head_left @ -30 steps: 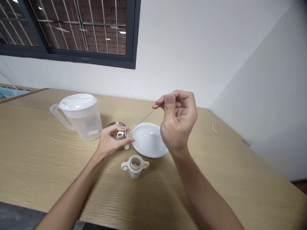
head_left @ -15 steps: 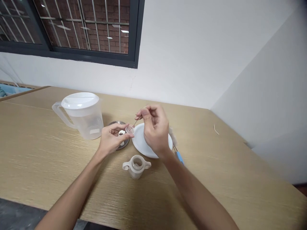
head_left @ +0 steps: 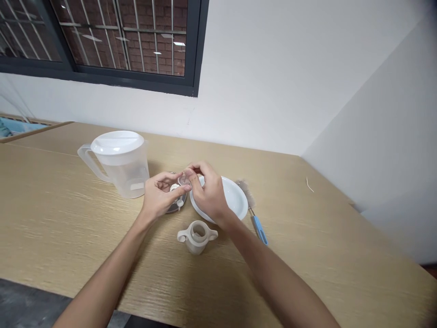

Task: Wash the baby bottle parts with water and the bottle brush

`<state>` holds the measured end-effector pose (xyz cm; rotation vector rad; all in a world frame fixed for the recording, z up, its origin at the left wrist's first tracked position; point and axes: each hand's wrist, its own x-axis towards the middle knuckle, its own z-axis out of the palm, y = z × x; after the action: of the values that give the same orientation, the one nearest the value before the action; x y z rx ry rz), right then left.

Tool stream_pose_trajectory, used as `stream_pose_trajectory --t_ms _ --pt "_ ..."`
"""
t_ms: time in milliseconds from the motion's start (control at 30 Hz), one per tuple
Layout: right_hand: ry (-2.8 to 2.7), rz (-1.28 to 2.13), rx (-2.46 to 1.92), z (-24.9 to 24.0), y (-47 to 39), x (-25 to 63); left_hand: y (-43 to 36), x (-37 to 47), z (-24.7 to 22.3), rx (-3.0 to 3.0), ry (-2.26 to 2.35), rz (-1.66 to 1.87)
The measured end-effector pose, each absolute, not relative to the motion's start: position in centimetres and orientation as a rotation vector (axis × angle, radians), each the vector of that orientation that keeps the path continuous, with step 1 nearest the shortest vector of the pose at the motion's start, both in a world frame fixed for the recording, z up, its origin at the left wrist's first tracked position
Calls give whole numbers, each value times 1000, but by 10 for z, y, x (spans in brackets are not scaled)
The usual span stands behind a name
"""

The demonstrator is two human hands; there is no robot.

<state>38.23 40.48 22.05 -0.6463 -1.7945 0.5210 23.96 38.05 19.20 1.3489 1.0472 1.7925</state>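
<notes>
My left hand (head_left: 160, 193) pinches a small clear round piece, like a cap or lid (head_left: 183, 180), between thumb and fingertips. Close against it is my right hand (head_left: 209, 191), its thumb and fingers closed on a thin stick that is mostly hidden now, with a bit at the clear piece. Below both hands, a small two-handled cup (head_left: 197, 239) with a translucent body stands upright and uncovered. Partly behind my left hand lies a round metal dish (head_left: 173, 208) with small white parts (head_left: 180, 202) on it. A white plate (head_left: 235, 200) sits under and beside my right hand.
A translucent lidded pitcher (head_left: 124, 166) stands at the left. Right of the plate lies a bristle brush with a blue handle (head_left: 260, 230). A thin pale strip (head_left: 309, 185) rests farther right on the wooden table (head_left: 341, 255). Wall and window rise behind.
My right hand has come down and left, so its fingertips now meet the clear piece and cover most of the stick. My left hand keeps its hold, and the view has shifted slightly.
</notes>
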Motion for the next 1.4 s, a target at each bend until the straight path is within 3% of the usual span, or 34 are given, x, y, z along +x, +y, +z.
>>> stream_pose_trajectory --t_ms 267,1000,1400 --pt "-1587 621 -524 239 400 392 381 239 182 1570 1007 1707" --pt "-1259 330 -356 292 390 427 379 234 183 1778 1139 1731" --pt "-1291 346 -400 283 393 418 375 237 187 1762 1091 1725"
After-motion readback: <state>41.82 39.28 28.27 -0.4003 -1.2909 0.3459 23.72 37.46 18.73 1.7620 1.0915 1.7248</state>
